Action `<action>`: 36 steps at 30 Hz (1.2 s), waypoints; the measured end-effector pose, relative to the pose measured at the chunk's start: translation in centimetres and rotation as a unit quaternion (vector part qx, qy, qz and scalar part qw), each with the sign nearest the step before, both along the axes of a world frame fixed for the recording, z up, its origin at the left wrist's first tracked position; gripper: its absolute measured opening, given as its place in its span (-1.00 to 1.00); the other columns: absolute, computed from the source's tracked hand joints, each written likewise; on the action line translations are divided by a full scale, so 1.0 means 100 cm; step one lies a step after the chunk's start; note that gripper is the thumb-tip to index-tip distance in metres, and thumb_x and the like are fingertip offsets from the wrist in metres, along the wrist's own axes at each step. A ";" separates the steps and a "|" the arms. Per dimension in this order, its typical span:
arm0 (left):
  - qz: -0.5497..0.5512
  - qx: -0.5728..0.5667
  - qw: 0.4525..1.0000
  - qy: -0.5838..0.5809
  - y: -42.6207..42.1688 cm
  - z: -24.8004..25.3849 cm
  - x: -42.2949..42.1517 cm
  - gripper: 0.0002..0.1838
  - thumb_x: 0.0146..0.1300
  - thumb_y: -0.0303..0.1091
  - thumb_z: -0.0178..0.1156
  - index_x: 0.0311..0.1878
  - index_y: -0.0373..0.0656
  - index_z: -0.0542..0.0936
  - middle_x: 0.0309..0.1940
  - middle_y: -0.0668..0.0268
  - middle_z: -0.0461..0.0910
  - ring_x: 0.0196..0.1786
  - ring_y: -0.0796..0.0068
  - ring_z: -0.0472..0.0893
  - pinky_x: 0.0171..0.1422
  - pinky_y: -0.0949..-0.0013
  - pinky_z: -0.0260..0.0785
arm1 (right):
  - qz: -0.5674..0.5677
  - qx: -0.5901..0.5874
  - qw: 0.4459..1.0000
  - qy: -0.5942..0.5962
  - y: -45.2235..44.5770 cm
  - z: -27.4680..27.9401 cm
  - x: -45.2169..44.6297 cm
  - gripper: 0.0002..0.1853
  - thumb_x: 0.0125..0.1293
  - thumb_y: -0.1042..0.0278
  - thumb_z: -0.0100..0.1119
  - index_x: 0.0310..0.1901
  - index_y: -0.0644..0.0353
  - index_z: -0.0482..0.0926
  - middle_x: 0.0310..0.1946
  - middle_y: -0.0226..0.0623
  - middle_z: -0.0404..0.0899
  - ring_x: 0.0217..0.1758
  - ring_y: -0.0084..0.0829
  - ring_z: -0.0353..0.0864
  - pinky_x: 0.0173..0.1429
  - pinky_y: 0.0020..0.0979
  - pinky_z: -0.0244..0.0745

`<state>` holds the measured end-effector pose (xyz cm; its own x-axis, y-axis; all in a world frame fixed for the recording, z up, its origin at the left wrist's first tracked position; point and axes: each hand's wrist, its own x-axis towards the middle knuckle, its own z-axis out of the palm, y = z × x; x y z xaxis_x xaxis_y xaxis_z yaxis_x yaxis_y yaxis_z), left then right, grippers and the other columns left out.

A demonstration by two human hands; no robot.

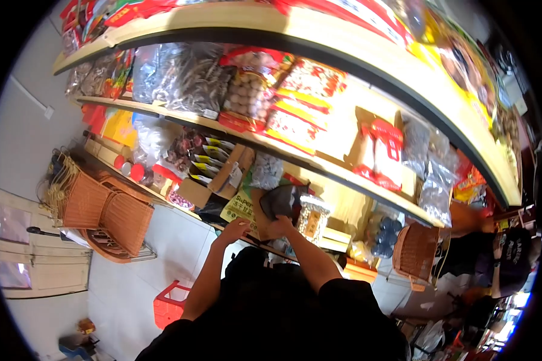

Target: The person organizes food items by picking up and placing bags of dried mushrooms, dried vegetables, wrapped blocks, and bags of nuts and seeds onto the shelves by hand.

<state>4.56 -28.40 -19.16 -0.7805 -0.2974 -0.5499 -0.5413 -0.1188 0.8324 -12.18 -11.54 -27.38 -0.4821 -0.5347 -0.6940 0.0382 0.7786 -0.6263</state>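
Observation:
At the lowest shelf, my left hand (pixel 237 230) is closed at the near edge of a yellow-green printed box (pixel 239 207) with large lettering. My right hand (pixel 279 227) is closed on the box's brown cardboard side (pixel 261 218), its fingertips partly hidden. A dark plastic bag (pixel 283 201) bulges just beyond my right hand. Beside my right wrist stands a clear bag of pale round pieces (pixel 313 219) with an orange label. Behind the box lie a clear bag of greyish goods (pixel 265 171) and an opened carton (pixel 218 180) holding several dark and yellow packets.
Curved wooden shelves (pixel 337 155) full of bagged goods arch overhead. Wicker baskets (pixel 105 207) stand at left, another basket (pixel 414 249) at right. A red plastic stool (pixel 170 305) is on the floor behind my left arm. A person in dark clothes (pixel 512 262) is at far right.

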 end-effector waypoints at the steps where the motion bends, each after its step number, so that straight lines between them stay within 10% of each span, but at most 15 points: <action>1: 0.021 0.004 1.000 -0.009 -0.008 0.007 0.002 -0.61 0.20 -0.30 0.18 0.07 -0.25 0.50 -0.30 0.18 0.63 -0.33 0.46 0.62 -0.22 0.41 0.48 | 0.008 0.005 1.000 -0.011 0.000 -0.010 -0.005 -0.37 0.19 0.05 0.16 0.24 0.25 0.40 -0.09 0.02 0.55 0.00 -0.12 0.54 0.03 -0.21 0.49; 4: -0.093 -0.190 0.964 0.159 -0.050 -0.048 0.022 -0.66 0.20 -0.51 0.10 0.07 -0.25 0.49 -0.20 0.18 0.61 -0.26 0.47 0.62 -0.28 0.45 0.47 | 0.008 0.001 1.000 -0.030 -0.005 -0.029 -0.014 -0.35 0.16 0.10 0.22 0.23 0.32 0.40 -0.11 -0.03 0.59 -0.02 -0.22 0.58 0.01 -0.29 0.49; 6: 0.051 0.151 0.957 0.242 -0.065 -0.057 0.028 -0.64 0.16 -0.58 0.11 0.06 -0.24 0.49 -0.21 0.22 0.60 -0.21 0.48 0.62 -0.31 0.47 0.45 | -0.008 -0.025 0.998 -0.059 -0.007 -0.039 -0.018 -0.34 0.14 0.14 0.26 0.22 0.37 0.40 -0.13 -0.07 0.61 -0.04 -0.28 0.60 0.00 -0.35 0.50; 9: 0.104 0.134 0.978 0.121 -0.071 -0.035 0.024 -0.67 0.23 -0.45 0.16 0.07 -0.22 0.48 -0.24 0.27 0.59 -0.26 0.49 0.61 -0.32 0.43 0.44 | -0.180 -0.214 0.918 -0.282 -0.004 -0.032 -0.026 -0.52 0.24 0.32 0.24 0.15 0.38 0.48 -0.12 -0.19 0.60 -0.07 -0.43 0.61 0.02 -0.49 0.48; 12: 0.098 0.100 0.988 0.063 -0.065 -0.012 -0.002 -0.63 0.31 -0.26 0.12 0.13 -0.19 0.45 -0.24 0.27 0.58 -0.27 0.50 0.59 -0.23 0.41 0.41 | -0.027 -0.268 0.961 -0.058 -0.005 0.100 -0.025 -0.63 0.36 0.38 0.10 0.14 0.36 0.50 -0.11 -0.26 0.61 -0.14 -0.46 0.61 -0.01 -0.48 0.51; 15: 0.046 0.068 0.997 0.003 -0.049 0.016 -0.043 -0.54 0.32 -0.20 0.07 0.24 -0.17 0.41 -0.15 0.20 0.56 -0.20 0.43 0.59 -0.15 0.32 0.40 | -0.089 -0.290 0.943 -0.136 0.003 0.197 -0.032 -0.65 0.38 0.35 0.08 0.12 0.35 0.52 -0.11 -0.29 0.60 -0.10 -0.48 0.60 0.02 -0.49 0.49; 18: -0.008 0.079 0.993 0.090 -0.033 0.024 -0.072 -0.58 0.34 -0.21 0.04 0.21 -0.17 0.44 -0.17 0.22 0.55 -0.20 0.43 0.59 -0.15 0.32 0.40 | -0.077 -0.316 0.945 0.038 0.027 0.274 -0.039 -0.68 0.32 0.43 0.05 0.08 0.30 0.56 -0.07 -0.32 0.61 -0.06 -0.45 0.58 0.10 -0.41 0.46; 22: -0.042 0.148 0.977 0.149 -0.020 0.054 -0.095 -0.66 0.35 -0.30 0.07 0.14 -0.21 0.47 -0.20 0.30 0.55 -0.19 0.55 0.56 -0.18 0.48 0.42 | -0.159 -0.520 0.819 0.185 0.056 0.354 -0.054 -0.56 0.14 0.48 0.15 0.11 0.26 0.52 -0.03 -0.28 0.57 0.03 -0.40 0.53 0.23 -0.36 0.34; 26: -0.075 0.148 0.966 0.200 -0.023 0.105 -0.111 -0.68 0.35 -0.35 0.09 0.13 -0.24 0.47 -0.18 0.33 0.56 -0.14 0.55 0.56 -0.15 0.51 0.43 | -0.137 -0.311 0.784 0.520 0.046 0.362 -0.103 -0.41 0.13 0.51 0.19 0.25 0.24 0.33 0.12 -0.14 0.42 0.25 -0.33 0.36 0.34 -0.32 0.22; 30: -0.112 0.057 0.928 0.349 -0.043 0.154 -0.141 -0.68 0.33 -0.35 0.12 0.12 -0.23 0.48 -0.12 0.32 0.56 -0.11 0.50 0.57 -0.08 0.48 0.43 | 0.035 -0.013 0.871 0.491 0.040 0.344 -0.136 -0.36 0.17 0.35 0.24 0.29 0.21 0.28 0.12 0.08 0.41 0.15 0.05 0.47 0.19 -0.17 0.40; 33: -0.094 -0.033 0.869 0.485 -0.061 0.191 -0.164 -0.66 0.33 -0.40 0.10 0.15 -0.21 0.42 -0.04 0.28 0.53 -0.04 0.45 0.55 -0.02 0.39 0.42 | -0.040 -0.079 0.800 0.593 0.018 0.352 -0.130 -0.37 0.19 0.34 0.26 0.28 0.24 0.28 0.02 0.08 0.49 -0.19 -0.11 0.64 -0.09 -0.22 0.53; 36: -0.029 -0.084 0.868 0.488 -0.072 0.255 -0.190 -0.58 0.29 -0.48 0.13 0.20 -0.20 0.35 0.09 0.22 0.45 0.03 0.41 0.49 0.02 0.34 0.43 | -0.160 -0.114 0.800 0.567 -0.013 0.379 -0.123 -0.36 0.19 0.34 0.24 0.29 0.20 0.25 0.01 0.17 0.47 -0.07 0.06 0.58 0.00 -0.17 0.51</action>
